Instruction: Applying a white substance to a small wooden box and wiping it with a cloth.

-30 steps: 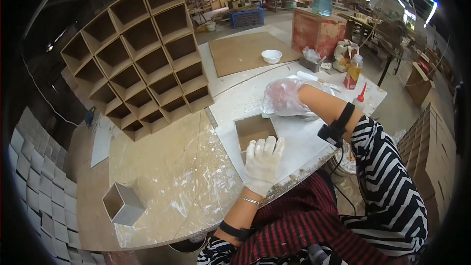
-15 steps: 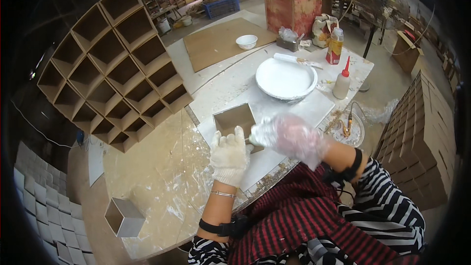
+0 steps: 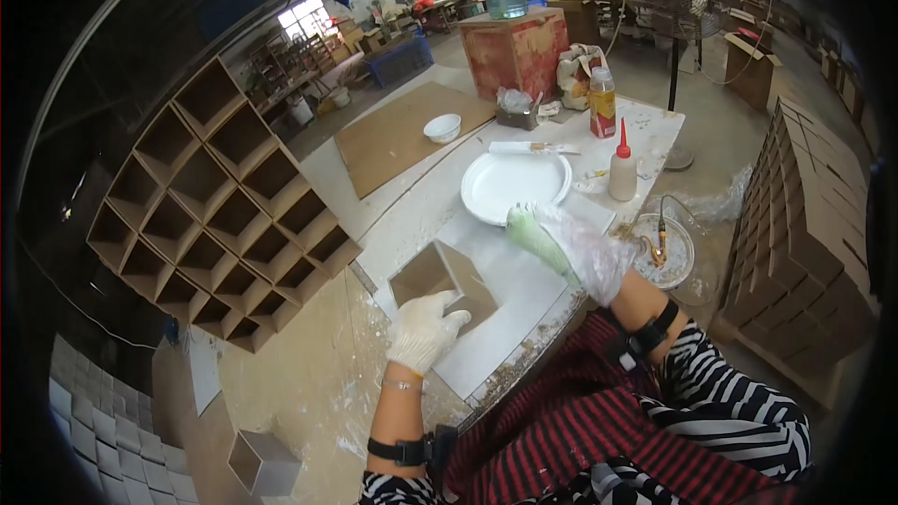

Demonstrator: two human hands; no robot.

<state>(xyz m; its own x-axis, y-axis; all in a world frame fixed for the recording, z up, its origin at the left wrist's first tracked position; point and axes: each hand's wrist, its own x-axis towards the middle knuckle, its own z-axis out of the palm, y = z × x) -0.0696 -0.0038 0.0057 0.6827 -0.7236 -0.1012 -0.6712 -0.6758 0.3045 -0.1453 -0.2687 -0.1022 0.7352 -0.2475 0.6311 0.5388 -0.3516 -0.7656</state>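
An open box of brown board stands tilted on the white-stained work surface, its hollow inside facing me. My left hand, in a white knit glove, grips the box by its near wall, thumb and fingers pressed to the board. Clear plastic covers my right hand, which is closed round a long green tool at the near edge of a round white basin. White paint-like liquid appears to fill the basin. The green tool's exact kind is unclear, and the plastic partly hides my right fingers.
A brown lattice of square compartments leans at left. A second small box stands near left. Beyond the basin are a white bowl, a red-capped squeeze bottle and a yellow-red bottle. Stacked board lattices rise at right.
My right hand has moved from beside the box to the basin's near edge, and the green tool now shows. My left hand has closed on the box, which sits turned differently. The view has shifted.
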